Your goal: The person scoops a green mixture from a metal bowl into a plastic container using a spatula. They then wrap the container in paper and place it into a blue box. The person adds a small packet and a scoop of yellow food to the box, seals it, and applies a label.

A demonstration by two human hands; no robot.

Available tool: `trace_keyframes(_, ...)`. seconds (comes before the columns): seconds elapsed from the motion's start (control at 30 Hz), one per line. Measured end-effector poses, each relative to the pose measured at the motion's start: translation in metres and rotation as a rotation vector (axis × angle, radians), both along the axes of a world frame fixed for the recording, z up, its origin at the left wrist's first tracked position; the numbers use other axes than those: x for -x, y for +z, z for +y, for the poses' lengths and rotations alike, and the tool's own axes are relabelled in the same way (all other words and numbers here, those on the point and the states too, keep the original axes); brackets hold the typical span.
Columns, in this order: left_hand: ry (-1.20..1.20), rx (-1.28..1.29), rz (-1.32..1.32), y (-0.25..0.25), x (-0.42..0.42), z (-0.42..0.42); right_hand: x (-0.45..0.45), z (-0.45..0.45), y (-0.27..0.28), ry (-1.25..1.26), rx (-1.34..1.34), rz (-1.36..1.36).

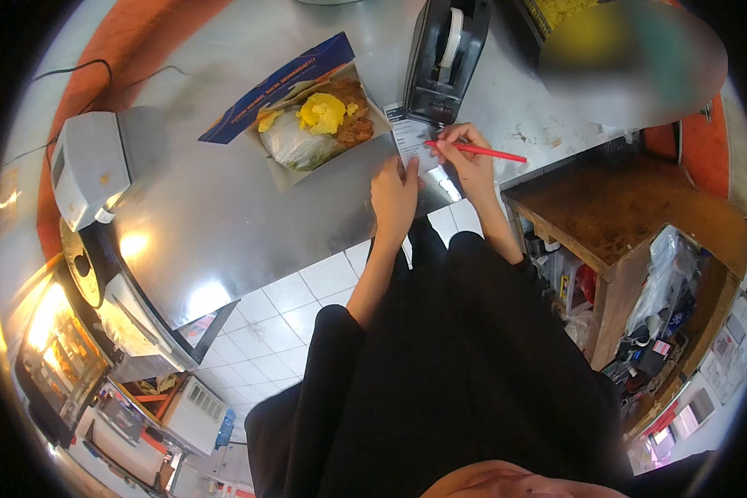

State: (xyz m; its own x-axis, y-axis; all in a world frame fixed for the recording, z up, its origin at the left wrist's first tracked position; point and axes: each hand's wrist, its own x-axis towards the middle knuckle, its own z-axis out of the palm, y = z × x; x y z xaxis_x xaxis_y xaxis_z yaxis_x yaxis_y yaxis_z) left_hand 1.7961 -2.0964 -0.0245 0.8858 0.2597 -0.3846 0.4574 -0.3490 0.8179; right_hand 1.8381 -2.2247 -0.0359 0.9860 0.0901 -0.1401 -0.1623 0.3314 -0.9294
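My right hand grips a red pen, its tip over a printed paper slip on the steel counter. At the slip's lower left edge is my left hand, its thumb on the paper and the other fingers curled beside it. An open cardboard food box with a raised blue lid stands left of the slip. Inside lie a plastic-wrapped white portion, yellow egg-like food and browned fried food. The far end of the slip reaches a black tape dispenser.
A grey box-shaped device stands at the counter's left end, with cables behind. To my right is a wooden cabinet with crowded shelves. A lit glass display case stands at far left. White tiles cover the floor.
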Motion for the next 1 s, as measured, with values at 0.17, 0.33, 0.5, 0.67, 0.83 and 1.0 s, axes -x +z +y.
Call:
trace_keyframes(0.17,-0.101,-0.379,0.088,0.003,0.009,-0.007,0.005,0.014,-0.013,-0.085,0.573,-0.350)
trace_keyframes(0.33,0.085,-0.344,0.025,0.012,0.010,-0.015,0.006,0.015,-0.010,0.030,0.723,-0.598)
trace_keyframes(0.5,0.050,-0.378,-0.064,0.007,0.013,-0.013,0.007,0.014,-0.010,-0.034,0.713,-0.551)
trace_keyframes(0.67,0.048,-0.394,-0.070,0.005,0.012,-0.015,0.007,0.013,-0.013,-0.087,0.704,-0.533)
trace_keyframes(0.83,0.035,-0.434,-0.211,-0.007,0.022,-0.014,0.005,0.010,-0.017,-0.017,0.655,-0.631)
trace_keyframes(1.0,0.058,-0.431,-0.291,-0.013,0.026,-0.015,0.009,0.013,-0.015,0.037,0.681,-0.582)
